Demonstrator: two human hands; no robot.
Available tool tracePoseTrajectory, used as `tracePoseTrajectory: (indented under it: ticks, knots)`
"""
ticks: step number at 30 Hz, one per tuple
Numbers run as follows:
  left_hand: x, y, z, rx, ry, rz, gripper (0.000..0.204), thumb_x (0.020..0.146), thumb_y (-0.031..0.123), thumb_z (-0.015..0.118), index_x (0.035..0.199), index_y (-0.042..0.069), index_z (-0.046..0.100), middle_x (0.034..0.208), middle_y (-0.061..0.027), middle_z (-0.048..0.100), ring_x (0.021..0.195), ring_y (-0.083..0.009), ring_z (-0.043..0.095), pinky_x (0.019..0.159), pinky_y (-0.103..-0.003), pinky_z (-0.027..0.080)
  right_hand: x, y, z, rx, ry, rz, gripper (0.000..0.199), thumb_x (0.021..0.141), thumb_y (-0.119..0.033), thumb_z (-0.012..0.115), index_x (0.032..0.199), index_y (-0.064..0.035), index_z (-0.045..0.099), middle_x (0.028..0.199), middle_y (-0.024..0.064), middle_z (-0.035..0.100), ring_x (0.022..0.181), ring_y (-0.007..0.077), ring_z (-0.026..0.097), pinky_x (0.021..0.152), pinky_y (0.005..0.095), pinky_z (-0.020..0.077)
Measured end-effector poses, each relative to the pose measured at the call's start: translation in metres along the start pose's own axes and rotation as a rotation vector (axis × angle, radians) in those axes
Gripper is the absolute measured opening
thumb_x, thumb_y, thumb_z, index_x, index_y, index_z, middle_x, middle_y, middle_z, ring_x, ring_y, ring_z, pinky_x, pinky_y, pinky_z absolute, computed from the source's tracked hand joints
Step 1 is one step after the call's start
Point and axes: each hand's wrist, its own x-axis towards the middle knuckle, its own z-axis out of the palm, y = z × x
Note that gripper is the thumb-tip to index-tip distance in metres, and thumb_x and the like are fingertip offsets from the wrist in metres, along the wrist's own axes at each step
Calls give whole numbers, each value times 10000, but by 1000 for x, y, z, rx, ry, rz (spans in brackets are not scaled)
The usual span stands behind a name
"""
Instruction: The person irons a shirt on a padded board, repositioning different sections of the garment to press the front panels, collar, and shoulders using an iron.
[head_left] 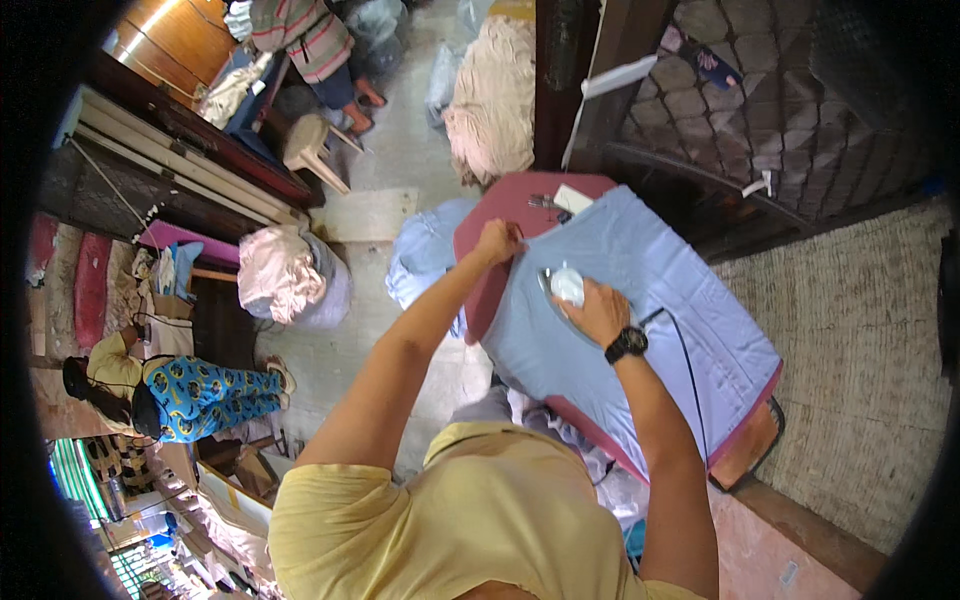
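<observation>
A light blue garment (665,270) lies spread over a maroon padded ironing board (490,208). My right hand (603,314) is wrapped round a white iron (567,286), which rests on the garment with its metal tip towards the left. At the garment's far left corner, my left hand (495,243) is closed in a pinch on the edge of the cloth. Beyond that hand, a small dark metal tool (546,203) and a white card (573,199) lie on the board. The iron's dark cord (688,365) runs across the garment beside my right wrist.
More light blue cloth (425,255) is heaped left of the board. Farther off are a pale pink cloth pile (495,100), a full sack (322,285) and a plastic stool (308,150). A metal mesh gate (770,130) stands right. Two other people are at the left and far left.
</observation>
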Motion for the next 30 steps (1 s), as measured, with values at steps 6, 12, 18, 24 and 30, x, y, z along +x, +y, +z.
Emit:
tracePoseTrajectory:
  ticks: [6,12,18,24,30]
  knots:
    - [-7,11,-4,-9,52,-74,307,589,196,925,696,64,668,687,-47,689,633,-177,640,645,-348,517,5,-8,-5,7,-26,10,586,798,-582,714,884,-4,669,790,257,688,752,428,685,660,522,538]
    - [-10,12,-13,-39,-25,-54,149,674,123,860,746,68,741,696,-30,712,631,-109,652,613,-312,517,18,-22,-5,40,5,142,606,779,-591,728,905,-2,671,810,257,692,773,430,686,667,509,544]
    - [-5,6,-22,-180,-108,-54,90,703,57,806,751,47,731,705,-47,719,624,-117,676,620,-289,540,42,-25,8,-6,-49,124,610,778,-582,735,934,6,683,832,264,696,791,425,695,684,515,543]
    - [-6,3,-25,-259,-118,-107,106,716,31,807,773,14,719,695,-47,704,623,-118,678,600,-266,550,50,-26,10,-41,-56,60,604,780,-582,734,912,5,684,790,252,694,754,427,694,652,511,545]
    - [-8,-21,-26,-523,-92,-145,58,774,58,763,763,16,724,684,-44,698,655,-120,684,598,-279,555,59,-35,13,-67,-66,-19,599,782,-589,728,894,-2,687,779,249,694,755,420,696,649,502,548]
